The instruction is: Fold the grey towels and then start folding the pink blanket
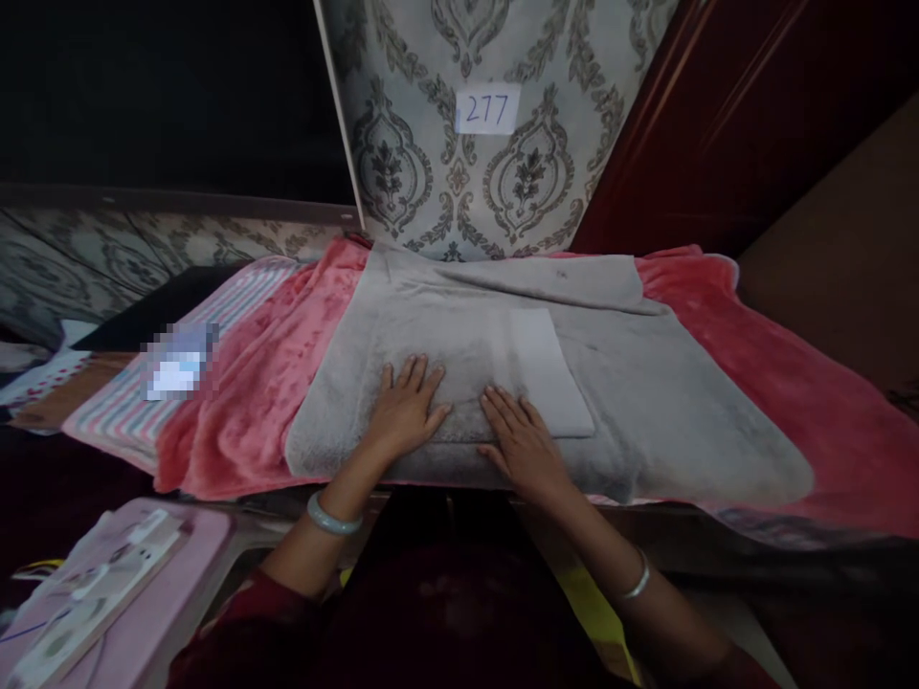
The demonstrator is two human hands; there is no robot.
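A grey plush cloth (689, 411) is spread over a pink blanket (804, 411). On it lies a flat white rectangular sheet or board (567, 392); grey fabric (459, 349) appears to cover its left side, though the exact layering is unclear. My left hand (406, 407) rests flat on that grey fabric with fingers spread. To its right, my right hand (521, 435) lies palm down, fingers stretched out, beside the exposed white part. Neither hand grips anything. The cloth's far edge is rumpled into a loose fold (560, 277).
A striped cloth (244, 297) with a blurred-out object (178, 362) is at the left. Lower left, a power strip (100, 598) sits on a pink stool (187, 574). Behind are a dark screen (172, 96), a patterned wall (459, 177) with a "277" label (488, 109), and a dark red panel (704, 124).
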